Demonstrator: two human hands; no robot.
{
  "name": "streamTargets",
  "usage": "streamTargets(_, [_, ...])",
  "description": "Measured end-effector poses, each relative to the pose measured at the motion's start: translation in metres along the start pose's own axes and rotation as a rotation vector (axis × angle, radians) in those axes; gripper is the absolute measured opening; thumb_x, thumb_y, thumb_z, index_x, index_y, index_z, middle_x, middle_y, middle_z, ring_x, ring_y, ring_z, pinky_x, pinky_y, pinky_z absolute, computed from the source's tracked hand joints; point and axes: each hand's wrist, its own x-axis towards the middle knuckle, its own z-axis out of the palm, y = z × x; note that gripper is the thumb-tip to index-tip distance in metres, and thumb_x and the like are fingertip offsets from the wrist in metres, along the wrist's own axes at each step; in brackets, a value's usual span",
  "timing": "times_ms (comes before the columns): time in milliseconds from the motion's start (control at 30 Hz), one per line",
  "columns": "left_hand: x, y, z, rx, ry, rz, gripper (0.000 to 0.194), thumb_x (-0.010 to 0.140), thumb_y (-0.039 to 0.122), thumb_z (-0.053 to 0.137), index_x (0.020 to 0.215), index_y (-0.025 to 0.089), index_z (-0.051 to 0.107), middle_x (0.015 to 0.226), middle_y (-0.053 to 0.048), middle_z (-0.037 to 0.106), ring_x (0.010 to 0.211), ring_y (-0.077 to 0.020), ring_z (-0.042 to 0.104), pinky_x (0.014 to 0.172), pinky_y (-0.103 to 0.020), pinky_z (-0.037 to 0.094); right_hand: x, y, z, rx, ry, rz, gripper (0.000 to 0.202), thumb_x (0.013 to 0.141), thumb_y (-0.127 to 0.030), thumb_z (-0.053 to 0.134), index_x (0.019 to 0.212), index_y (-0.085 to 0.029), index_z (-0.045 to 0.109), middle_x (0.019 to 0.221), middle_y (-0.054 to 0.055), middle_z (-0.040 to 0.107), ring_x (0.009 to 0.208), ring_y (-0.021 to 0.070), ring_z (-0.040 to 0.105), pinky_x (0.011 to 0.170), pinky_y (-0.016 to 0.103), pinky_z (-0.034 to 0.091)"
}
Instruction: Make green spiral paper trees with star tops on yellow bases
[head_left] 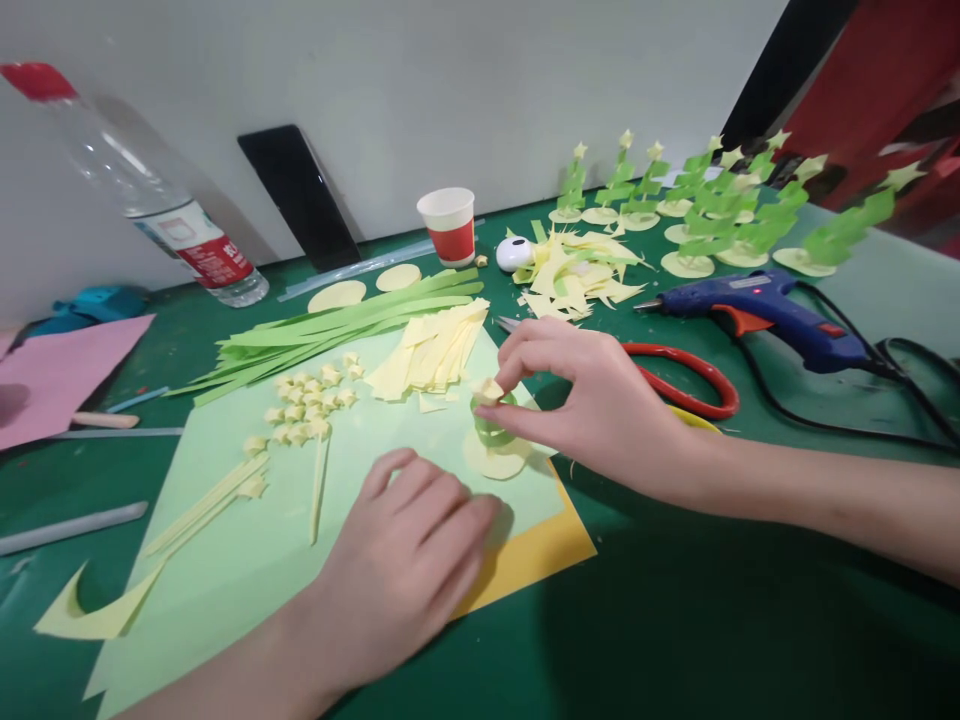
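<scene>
My right hand (592, 400) pinches a small pale yellow paper star (489, 390) between thumb and fingertips. The star sits at the top of a green folded paper strip (491, 432), which stands on a round pale yellow paper base (496, 458). My left hand (420, 540) rests loosely curled, knuckles up, just to the left and nearer to me. Nothing shows in it, though its fingertips are partly hidden. Beneath lie light green paper sheets (247, 590). A cluster of folded stars (300, 405), pale yellow strips (435, 350) and green strips (337, 325) lie on or beside them.
At right are a blue glue gun (780, 305) with its black cord and red-handled scissors (712, 385). Several green stems with stars (697, 220) stand at the back right. A paper cup (450, 225), phone (300, 195), bottle (180, 220) and paper scraps (581, 265) line the back.
</scene>
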Motion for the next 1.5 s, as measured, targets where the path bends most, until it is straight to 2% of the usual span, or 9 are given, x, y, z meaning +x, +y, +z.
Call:
streamTargets(200, [0.003, 0.018, 0.000, 0.138, -0.200, 0.044, 0.031, 0.093, 0.022, 0.030, 0.112, 0.006, 0.048, 0.052, 0.000, 0.058, 0.044, -0.0162, 0.051, 0.043, -0.029, 0.031, -0.005, 0.000, 0.012, -0.032, 0.026, -0.103, 0.014, 0.070, -0.009, 0.062, 0.061, -0.013, 0.053, 0.068, 0.002, 0.054, 0.067, 0.0129, 0.048, 0.072, 0.034, 0.043])
streamTargets(433, [0.015, 0.019, 0.005, 0.219, -0.254, -0.032, 0.039, 0.094, 0.025, 0.018, 0.099, 0.007, 0.052, 0.044, 0.001, 0.054, 0.036, -0.0173, 0.050, 0.037, -0.029, 0.030, -0.006, -0.001, 0.013, -0.057, -0.001, -0.115, 0.016, 0.069, -0.007, 0.062, 0.060, -0.014, 0.051, 0.067, 0.001, 0.052, 0.066, 0.0118, 0.047, 0.087, 0.041, 0.039])
streamTargets(733, [0.021, 0.020, 0.005, 0.112, -0.444, -0.136, 0.031, 0.092, 0.034, 0.032, 0.101, 0.011, 0.050, 0.046, 0.003, 0.058, 0.037, -0.0185, 0.054, 0.036, -0.028, 0.026, -0.006, -0.003, 0.012, -0.065, -0.021, -0.084, 0.018, 0.069, -0.007, 0.062, 0.059, -0.015, 0.050, 0.067, 0.000, 0.052, 0.065, 0.0115, 0.048, 0.085, 0.039, 0.040])
streamTargets(867, [0.014, 0.019, 0.007, 0.084, -0.401, -0.108, 0.029, 0.093, 0.030, 0.030, 0.104, 0.011, 0.049, 0.048, 0.003, 0.059, 0.038, -0.0181, 0.054, 0.037, -0.028, 0.028, -0.005, -0.004, 0.012, -0.066, -0.044, -0.065, 0.018, 0.072, -0.009, 0.059, 0.059, -0.016, 0.048, 0.067, 0.000, 0.052, 0.066, 0.0118, 0.048, 0.081, 0.037, 0.041])
streamTargets(1067, [0.004, 0.017, 0.013, 0.097, -0.201, 0.040, 0.026, 0.093, 0.019, 0.030, 0.108, 0.010, 0.050, 0.045, 0.004, 0.055, 0.036, -0.0167, 0.050, 0.036, -0.028, 0.030, -0.006, -0.004, 0.011, -0.065, -0.037, -0.068, 0.019, 0.074, -0.012, 0.058, 0.060, -0.018, 0.046, 0.066, -0.001, 0.052, 0.065, 0.0121, 0.048, 0.079, 0.036, 0.042])
streamTargets(1200, [0.005, 0.014, 0.009, 0.043, -0.149, 0.000, 0.026, 0.092, 0.016, 0.031, 0.107, 0.009, 0.052, 0.046, 0.004, 0.056, 0.036, -0.0149, 0.049, 0.036, -0.028, 0.028, -0.006, -0.003, 0.010, -0.053, -0.043, -0.072, 0.019, 0.074, -0.012, 0.058, 0.060, -0.017, 0.046, 0.067, 0.000, 0.053, 0.066, 0.0119, 0.048, 0.084, 0.038, 0.041])
streamTargets(1333, [0.008, 0.008, 0.004, 0.028, -0.064, -0.032, 0.027, 0.092, 0.015, 0.030, 0.089, 0.014, 0.057, 0.046, 0.003, 0.057, 0.038, -0.0135, 0.049, 0.038, -0.027, 0.027, -0.005, -0.002, 0.010, -0.039, -0.057, -0.068, 0.020, 0.074, -0.012, 0.058, 0.060, -0.017, 0.045, 0.067, 0.000, 0.052, 0.066, 0.0116, 0.048, 0.084, 0.037, 0.041])
streamTargets(1400, [0.009, 0.005, 0.004, 0.040, -0.074, -0.027, 0.025, 0.092, 0.015, 0.032, 0.094, 0.015, 0.056, 0.045, 0.004, 0.055, 0.036, -0.0136, 0.048, 0.037, -0.027, 0.026, -0.005, -0.002, 0.009, -0.037, -0.057, -0.067, 0.019, 0.074, -0.012, 0.058, 0.060, -0.017, 0.046, 0.067, -0.001, 0.052, 0.065, 0.0114, 0.048, 0.083, 0.036, 0.041])
streamTargets(1500, [0.009, 0.005, 0.009, 0.049, -0.209, 0.002, 0.027, 0.093, 0.018, 0.029, 0.108, 0.014, 0.051, 0.042, 0.006, 0.052, 0.032, -0.0145, 0.047, 0.035, -0.027, 0.022, -0.005, -0.001, 0.009, -0.049, -0.057, -0.061, 0.018, 0.074, -0.014, 0.059, 0.060, -0.017, 0.048, 0.066, -0.001, 0.052, 0.064, 0.0115, 0.048, 0.082, 0.037, 0.041])
